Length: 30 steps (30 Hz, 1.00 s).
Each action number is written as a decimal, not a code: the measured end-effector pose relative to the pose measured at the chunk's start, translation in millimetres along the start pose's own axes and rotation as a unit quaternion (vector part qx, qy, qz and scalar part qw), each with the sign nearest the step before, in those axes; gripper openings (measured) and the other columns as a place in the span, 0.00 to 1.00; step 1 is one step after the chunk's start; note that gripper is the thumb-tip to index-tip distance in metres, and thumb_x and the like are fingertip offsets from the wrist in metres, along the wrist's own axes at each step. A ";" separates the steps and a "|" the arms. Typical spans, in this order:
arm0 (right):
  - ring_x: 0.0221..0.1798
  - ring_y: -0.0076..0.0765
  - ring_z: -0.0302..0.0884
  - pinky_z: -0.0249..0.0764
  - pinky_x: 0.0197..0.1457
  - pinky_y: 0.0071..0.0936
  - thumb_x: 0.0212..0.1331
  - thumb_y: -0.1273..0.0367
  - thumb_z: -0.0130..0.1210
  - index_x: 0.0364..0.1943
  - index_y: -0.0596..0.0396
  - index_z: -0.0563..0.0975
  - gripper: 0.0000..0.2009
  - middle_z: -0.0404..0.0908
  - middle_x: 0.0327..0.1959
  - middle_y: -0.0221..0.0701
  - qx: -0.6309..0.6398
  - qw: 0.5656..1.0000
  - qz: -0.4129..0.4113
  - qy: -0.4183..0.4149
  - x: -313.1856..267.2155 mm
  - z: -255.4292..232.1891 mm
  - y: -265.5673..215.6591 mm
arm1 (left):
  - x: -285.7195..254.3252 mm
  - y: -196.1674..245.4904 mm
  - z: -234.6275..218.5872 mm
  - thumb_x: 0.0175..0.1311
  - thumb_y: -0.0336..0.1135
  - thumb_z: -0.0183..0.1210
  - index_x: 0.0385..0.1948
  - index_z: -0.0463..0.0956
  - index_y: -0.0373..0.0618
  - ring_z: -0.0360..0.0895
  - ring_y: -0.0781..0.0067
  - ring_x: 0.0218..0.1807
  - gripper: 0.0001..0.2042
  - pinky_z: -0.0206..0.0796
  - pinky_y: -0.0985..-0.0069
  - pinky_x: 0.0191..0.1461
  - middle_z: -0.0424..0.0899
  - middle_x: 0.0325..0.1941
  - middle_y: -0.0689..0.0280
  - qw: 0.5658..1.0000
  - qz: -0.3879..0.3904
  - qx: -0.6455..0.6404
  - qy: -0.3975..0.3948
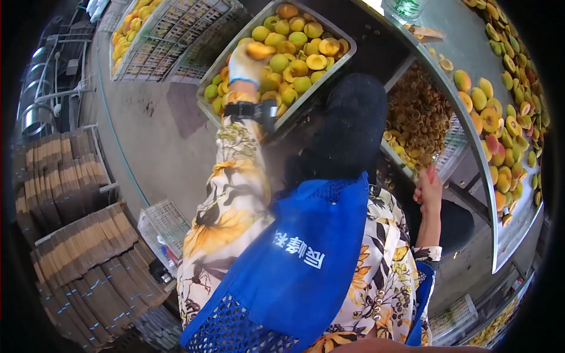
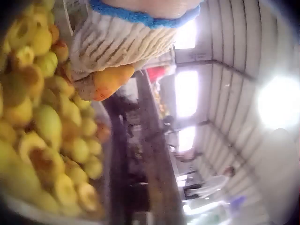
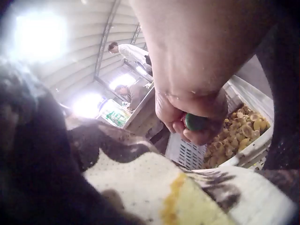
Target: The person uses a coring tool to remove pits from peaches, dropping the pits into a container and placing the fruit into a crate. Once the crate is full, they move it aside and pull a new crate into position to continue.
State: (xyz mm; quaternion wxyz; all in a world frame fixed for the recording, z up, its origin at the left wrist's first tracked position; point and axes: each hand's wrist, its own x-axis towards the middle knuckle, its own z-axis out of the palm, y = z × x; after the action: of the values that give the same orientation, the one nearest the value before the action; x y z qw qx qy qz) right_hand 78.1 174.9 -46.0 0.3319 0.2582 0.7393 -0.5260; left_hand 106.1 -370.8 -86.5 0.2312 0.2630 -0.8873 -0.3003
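In the head view my left hand (image 1: 243,66), in a white knit glove with a blue cuff, is over a crate (image 1: 322,88) full of whole and cut yellow-green peaches (image 1: 283,62). It grips an orange-yellow peach (image 1: 259,50), which the left wrist view shows under the gloved fingers (image 2: 124,42). My bare right hand (image 1: 428,191) is low on the right, fingers curled round a red-handled tool (image 1: 432,173) with a green end (image 3: 196,123). The tool's working end is small and unclear. Beside that hand stands a white crate (image 1: 457,140) heaped with brown fruit scraps (image 1: 416,109).
A metal table (image 1: 450,32) along the right holds many halved peaches (image 1: 500,126). Another fruit crate (image 1: 168,44) stands at the upper left. Stacked flat cardboard (image 1: 94,265) and a small white crate (image 1: 165,226) are at the left. Other people (image 3: 133,54) show in the background.
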 end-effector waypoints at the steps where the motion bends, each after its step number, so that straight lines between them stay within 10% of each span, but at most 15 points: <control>1: 0.09 0.20 0.58 0.56 0.10 0.22 0.60 0.61 0.52 0.32 0.48 0.64 0.11 0.62 0.15 0.24 -0.024 1.000 -0.003 0.003 0.0 2.6 0.2 | 1.5 -34.5 4.2 0.45 0.34 0.68 0.40 0.75 0.37 0.78 0.70 0.40 0.19 0.71 0.74 0.46 0.81 0.38 0.61 0.984 -0.122 -0.130 0.012; 3: 0.09 0.20 0.58 0.56 0.09 0.22 0.59 0.62 0.52 0.33 0.49 0.64 0.10 0.63 0.15 0.24 -0.039 0.999 -0.001 -0.015 -2.5 5.4 0.8 | 4.5 -100.8 11.8 0.46 0.39 0.64 0.37 0.78 0.38 0.78 0.66 0.39 0.18 0.69 0.73 0.44 0.81 0.37 0.55 0.832 -0.336 -0.413 0.154; 7: 0.09 0.23 0.60 0.57 0.11 0.24 0.57 0.63 0.53 0.34 0.50 0.67 0.10 0.65 0.15 0.26 -0.104 0.994 0.017 -0.025 -11.8 19.1 -8.0 | 6.8 -79.6 -4.7 0.45 0.45 0.64 0.36 0.79 0.37 0.79 0.60 0.38 0.21 0.68 0.68 0.47 0.82 0.36 0.51 0.954 -0.262 -0.017 0.146; 9: 0.11 0.25 0.63 0.60 0.14 0.26 0.56 0.61 0.54 0.34 0.52 0.69 0.11 0.67 0.15 0.28 -0.158 0.987 -0.004 -0.022 -16.5 13.8 -4.9 | 16.2 -118.9 2.8 0.42 0.53 0.64 0.40 0.78 0.41 0.77 0.46 0.43 0.27 0.66 0.61 0.49 0.80 0.40 0.47 0.961 -0.241 0.114 0.071; 10: 0.11 0.26 0.64 0.62 0.16 0.27 0.55 0.60 0.54 0.34 0.54 0.69 0.12 0.68 0.16 0.29 -0.202 0.979 -0.026 -0.017 -14.1 9.3 -4.0 | 19.5 -139.5 9.8 0.44 0.53 0.64 0.41 0.78 0.41 0.79 0.56 0.42 0.26 0.68 0.65 0.46 0.82 0.39 0.52 0.943 -0.243 0.225 0.020; 16: 0.31 0.43 0.76 0.70 0.35 0.34 0.52 0.58 0.55 0.36 0.57 0.72 0.16 0.77 0.28 0.40 -0.254 0.954 -0.158 0.009 -15.4 -30.8 5.7 | -4.9 -79.4 -12.3 0.52 0.49 0.58 0.45 0.77 0.52 0.74 0.48 0.44 0.20 0.67 0.58 0.47 0.74 0.44 0.51 0.928 -0.123 0.350 0.017; 19: 0.38 0.51 0.75 0.70 0.41 0.37 0.51 0.59 0.56 0.36 0.57 0.72 0.17 0.77 0.33 0.46 -0.291 0.935 -0.200 0.025 -14.5 -39.9 13.5 | 21.7 -102.1 -15.7 0.46 0.45 0.62 0.35 0.80 0.45 0.79 0.50 0.34 0.17 0.70 0.62 0.38 0.82 0.31 0.53 0.938 -0.036 0.341 -0.050; 20: 0.38 0.52 0.75 0.70 0.41 0.37 0.51 0.59 0.56 0.36 0.57 0.71 0.16 0.76 0.32 0.46 -0.275 0.939 -0.204 0.040 -17.0 -41.7 10.3 | 24.3 -57.8 -18.8 0.48 0.45 0.61 0.36 0.80 0.45 0.79 0.51 0.36 0.16 0.70 0.63 0.40 0.82 0.34 0.54 0.929 -0.113 0.339 -0.101; 22: 0.38 0.53 0.75 0.70 0.41 0.37 0.50 0.60 0.56 0.36 0.58 0.71 0.16 0.76 0.32 0.47 -0.239 0.944 -0.219 0.064 -23.4 -42.6 1.8 | 25.5 10.2 -15.3 0.51 0.46 0.59 0.36 0.80 0.46 0.79 0.53 0.38 0.15 0.70 0.64 0.41 0.82 0.35 0.57 0.920 -0.129 0.367 0.044; 25: 0.39 0.53 0.75 0.70 0.42 0.38 0.49 0.60 0.57 0.39 0.57 0.71 0.17 0.77 0.33 0.47 -0.202 0.966 -0.151 0.067 -32.3 -47.0 -16.3 | 16.9 157.2 -7.6 0.56 0.47 0.57 0.34 0.81 0.47 0.78 0.59 0.40 0.15 0.69 0.67 0.44 0.81 0.39 0.60 0.970 0.050 0.199 0.133; 30: 0.40 0.53 0.76 0.71 0.43 0.38 0.49 0.60 0.58 0.47 0.55 0.71 0.22 0.78 0.36 0.47 -0.218 0.942 -0.227 0.114 -25.4 -46.2 -5.5 | 4.2 348.9 72.1 0.52 0.36 0.60 0.38 0.80 0.50 0.78 0.58 0.40 0.11 0.69 0.70 0.45 0.81 0.41 0.62 0.928 0.352 -0.024 -0.117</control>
State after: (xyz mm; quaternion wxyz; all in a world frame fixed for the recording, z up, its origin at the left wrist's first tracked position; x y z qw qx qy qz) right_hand 80.3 216.2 -12.9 0.1651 0.0638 0.9077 -0.3805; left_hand -52.5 -105.9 91.5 0.2227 -0.1091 -0.9360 -0.2499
